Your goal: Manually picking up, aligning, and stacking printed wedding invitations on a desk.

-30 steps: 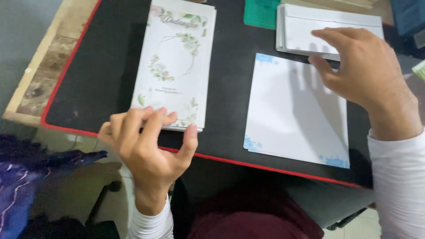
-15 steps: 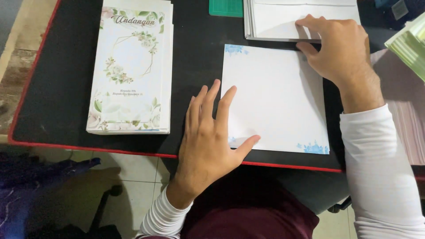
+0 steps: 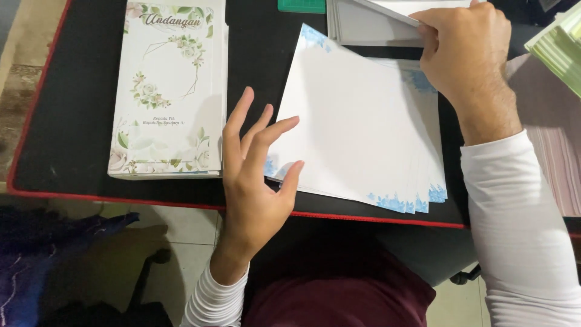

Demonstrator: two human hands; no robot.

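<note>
My left hand point(image 3: 254, 181) hovers palm down over the near left corner of a white sheet with blue floral corners point(image 3: 357, 121). Its fingers are spread, and the thumb and index fingertip touch the sheet's left edge. That sheet lies turned askew on a fanned pile of like sheets point(image 3: 433, 181). My right hand point(image 3: 463, 51) pinches the lifted corner of a white sheet atop a stack of white envelopes or cards point(image 3: 369, 24) at the far edge. Left of my left hand lies a stack of tall floral invitation cards point(image 3: 169, 91).
All of this rests on a black desk mat with a red border point(image 3: 66, 121). A green item point(image 3: 301, 6) sits at the far edge. Pale green stacked paper point(image 3: 560, 51) lies at the far right, with pinkish striped sheets point(image 3: 560, 163) below it. A purple cloth point(image 3: 36, 260) is at the lower left.
My left hand left the floral card stack and came to the blue-cornered sheet, which has turned askew, showing the pile beneath. My right hand now lifts a sheet's corner at the far stack.
</note>
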